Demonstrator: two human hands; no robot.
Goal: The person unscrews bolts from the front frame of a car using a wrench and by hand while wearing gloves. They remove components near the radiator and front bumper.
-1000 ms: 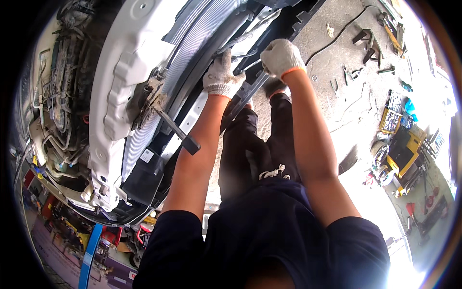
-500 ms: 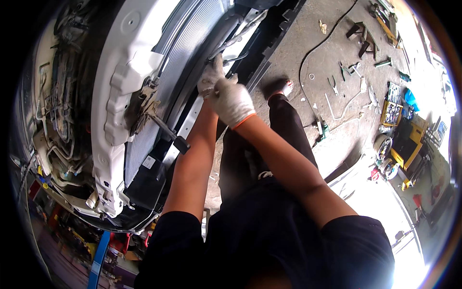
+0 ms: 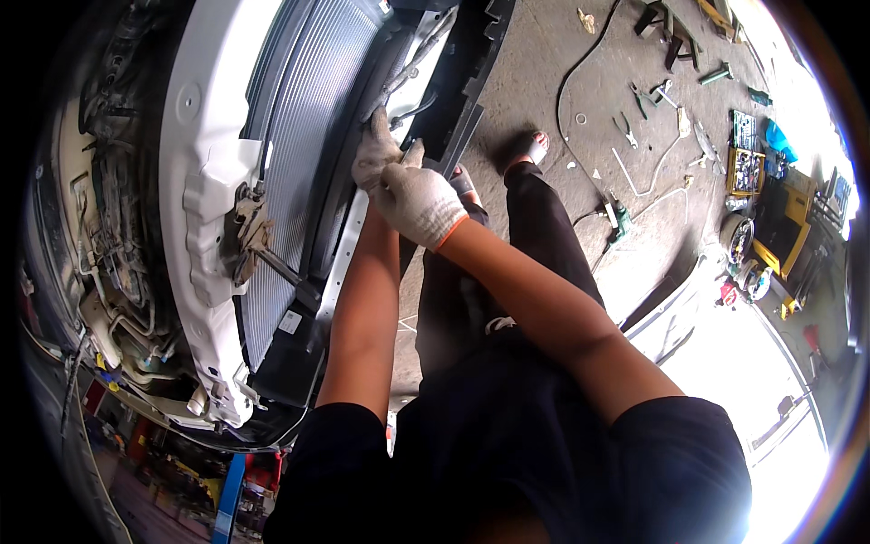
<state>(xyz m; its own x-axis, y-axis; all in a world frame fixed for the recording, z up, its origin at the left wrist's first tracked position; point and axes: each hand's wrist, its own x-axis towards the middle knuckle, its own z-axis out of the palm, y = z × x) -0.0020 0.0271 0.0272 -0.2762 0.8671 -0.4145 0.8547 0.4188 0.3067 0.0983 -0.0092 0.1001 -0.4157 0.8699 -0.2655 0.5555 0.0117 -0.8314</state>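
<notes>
Both my hands wear whitish work gloves and meet at the exposed front of a vehicle. My left hand (image 3: 372, 160) reaches in beside a black hose and wiring (image 3: 406, 74), its index finger stretched out along it and its other fingers curled, partly covered by my right hand. Across its wrist side, my right hand (image 3: 420, 201) is closed, thumb raised, with something too small to make out between the fingers. The radiator-like finned panel (image 3: 313, 91) lies to their left. A perforated metal bar (image 3: 342, 258) runs under my left wrist.
A white front crossmember (image 3: 204, 218) with a hood latch (image 3: 252, 238) stands left of the panel. A black trim piece (image 3: 480, 82) edges the right. On the concrete floor lie pliers (image 3: 625, 131), a cable (image 3: 564, 91), a green power tool (image 3: 620, 220) and a socket set (image 3: 745, 168).
The vehicle front and floor have shifted slightly left in view as the head turned. My hands keep together at the same place by the wiring, with little visible change in grip.
</notes>
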